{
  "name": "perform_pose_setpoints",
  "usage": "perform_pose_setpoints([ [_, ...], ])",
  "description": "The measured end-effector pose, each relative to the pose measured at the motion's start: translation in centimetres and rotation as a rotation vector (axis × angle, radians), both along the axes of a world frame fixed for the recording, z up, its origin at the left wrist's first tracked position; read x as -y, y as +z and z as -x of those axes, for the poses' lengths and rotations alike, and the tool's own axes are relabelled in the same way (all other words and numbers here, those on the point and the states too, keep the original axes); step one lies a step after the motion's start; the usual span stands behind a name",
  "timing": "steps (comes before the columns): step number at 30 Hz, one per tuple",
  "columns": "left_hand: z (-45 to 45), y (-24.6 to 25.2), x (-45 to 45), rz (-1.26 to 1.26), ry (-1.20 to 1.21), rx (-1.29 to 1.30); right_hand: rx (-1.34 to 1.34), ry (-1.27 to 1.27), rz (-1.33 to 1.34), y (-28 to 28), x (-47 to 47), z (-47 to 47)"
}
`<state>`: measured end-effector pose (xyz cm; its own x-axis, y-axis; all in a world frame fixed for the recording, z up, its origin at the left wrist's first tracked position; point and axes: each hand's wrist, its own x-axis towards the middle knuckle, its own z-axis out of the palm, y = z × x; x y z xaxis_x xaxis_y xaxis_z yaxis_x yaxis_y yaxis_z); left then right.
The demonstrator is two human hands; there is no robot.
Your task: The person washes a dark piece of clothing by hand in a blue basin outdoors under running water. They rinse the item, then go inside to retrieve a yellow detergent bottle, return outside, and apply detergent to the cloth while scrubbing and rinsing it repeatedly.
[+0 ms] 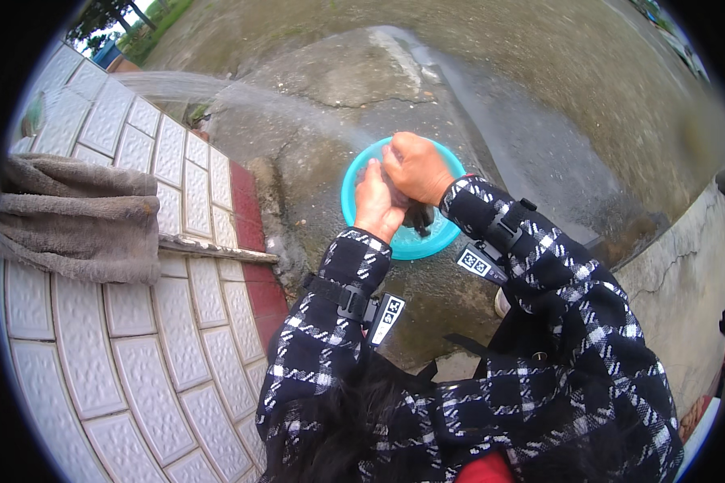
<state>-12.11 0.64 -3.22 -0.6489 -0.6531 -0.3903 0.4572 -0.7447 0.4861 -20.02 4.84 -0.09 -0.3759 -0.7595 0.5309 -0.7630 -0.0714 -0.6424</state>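
A turquoise plastic basin (403, 250) stands on the wet concrete, with both my hands over it. My right hand (420, 169) is curled into a fist around a wet, crumpled thing, perhaps a cloth (422, 218). It looks pinkish near my fingers and dark where it hangs down into the basin. My left hand (376, 202) presses against the same bundle from the left, thumb raised. Most of the bundle is hidden by my fingers. A stream of water (266, 99) arcs in from the left and falls towards the basin's far side.
At left is a white tiled wall (151, 362) with a red tile strip (251, 208) along its base. A grey towel (84, 220) hangs over a wooden bar (217, 249) jutting from it. Wet concrete ground (332, 78) surrounds the basin. A cracked concrete surface (679, 284) lies at right.
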Motion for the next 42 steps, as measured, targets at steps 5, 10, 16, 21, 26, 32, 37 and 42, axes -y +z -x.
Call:
perform_pose_setpoints([
  [5,-0.3,0.0,0.2,0.041,-0.015,0.071,-0.028,0.108,0.040,-0.9,-0.3,0.2],
  [10,-0.2,2.0,0.3,0.113,-0.115,-0.029,0.207,-0.100,-0.099,-1.0,0.6,2.6],
  [16,-0.8,2.3,1.6,0.131,-0.005,-0.133,0.734,0.226,-0.062,-0.2,0.0,1.4],
  [21,-0.7,1.8,0.7,0.145,-0.143,-0.177,0.877,0.335,-0.138,1.0,-0.3,1.1],
  [26,-1.2,2.9,2.2,0.128,0.012,0.059,0.632,0.510,-0.172,1.0,-1.0,1.4],
  [32,-1.2,4.0,3.3,0.136,0.084,-0.123,0.470,0.401,-0.206,-0.6,-1.5,1.9],
  [37,-1.4,3.7,3.3,0.141,0.039,-0.140,0.574,0.442,-0.557,-2.9,-1.3,2.9],
  [42,-1.9,2.7,4.5,0.046,0.371,0.049,0.693,0.240,-0.476,-2.7,-1.4,4.1],
])
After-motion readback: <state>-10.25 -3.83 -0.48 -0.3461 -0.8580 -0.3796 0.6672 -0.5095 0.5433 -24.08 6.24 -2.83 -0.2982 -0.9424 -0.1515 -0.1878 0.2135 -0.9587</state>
